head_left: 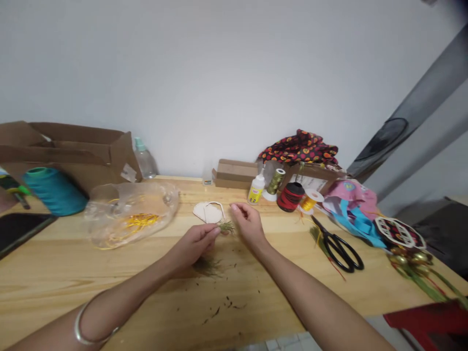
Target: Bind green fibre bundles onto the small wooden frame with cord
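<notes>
My left hand (pixel 200 243) is closed, its thumb and finger pinching a small bunch of thin green dried grass-like sprigs (pixel 227 227) whose frayed tips point right. Just beside those tips is my right hand (pixel 248 223), with thumb and fingers pressed together; whatever it may hold is too small to make out. Below my left hand lies a darker tuft of similar sprigs (pixel 207 265), partly hidden by that hand. Dark scraps (pixel 227 303) are scattered on the wooden table (pixel 139 287). Behind my hands rests a flat off-white cutout piece (pixel 205 212).
Black scissors (pixel 340 249) lie right of my hands. Along the back stand a glue bottle (pixel 256 189), thread spools (pixel 290 196) and a small cardboard box (pixel 236 173). At left are a plastic bag with yellow cord (pixel 102 222), a teal thread cone (pixel 54 191) and a large carton (pixel 87 170).
</notes>
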Action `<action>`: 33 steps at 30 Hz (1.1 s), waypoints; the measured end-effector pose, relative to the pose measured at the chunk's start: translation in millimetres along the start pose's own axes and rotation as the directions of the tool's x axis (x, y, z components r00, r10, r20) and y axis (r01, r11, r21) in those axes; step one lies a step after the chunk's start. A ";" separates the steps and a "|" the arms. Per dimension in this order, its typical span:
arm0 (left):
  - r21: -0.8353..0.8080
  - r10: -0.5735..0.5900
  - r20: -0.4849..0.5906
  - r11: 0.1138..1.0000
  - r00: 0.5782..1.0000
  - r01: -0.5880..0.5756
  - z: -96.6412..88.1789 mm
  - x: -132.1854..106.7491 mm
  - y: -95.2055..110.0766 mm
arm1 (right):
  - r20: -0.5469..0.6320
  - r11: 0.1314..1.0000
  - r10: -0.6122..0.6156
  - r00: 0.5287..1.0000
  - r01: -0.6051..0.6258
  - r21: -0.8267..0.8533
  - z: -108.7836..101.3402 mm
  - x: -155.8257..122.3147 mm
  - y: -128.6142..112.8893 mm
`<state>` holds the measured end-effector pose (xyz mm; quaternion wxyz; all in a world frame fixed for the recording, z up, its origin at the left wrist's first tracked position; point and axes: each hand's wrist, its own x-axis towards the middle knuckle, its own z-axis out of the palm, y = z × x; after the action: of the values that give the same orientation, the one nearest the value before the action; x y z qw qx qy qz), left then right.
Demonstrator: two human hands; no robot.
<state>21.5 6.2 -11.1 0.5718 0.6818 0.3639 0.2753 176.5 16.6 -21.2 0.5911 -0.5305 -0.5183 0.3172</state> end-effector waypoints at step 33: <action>-0.172 -0.014 0.026 0.985 1.000 0.018 -7.3 -1.3 -2.8 | 0.265 0.994 -0.076 0.961 0.052 0.096 -1.9 -5.8 -19.4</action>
<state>14.4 9.6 -12.4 0.6353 0.6301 0.3371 0.2927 173.4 6.0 -4.0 0.5483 -0.4389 -0.5959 0.3894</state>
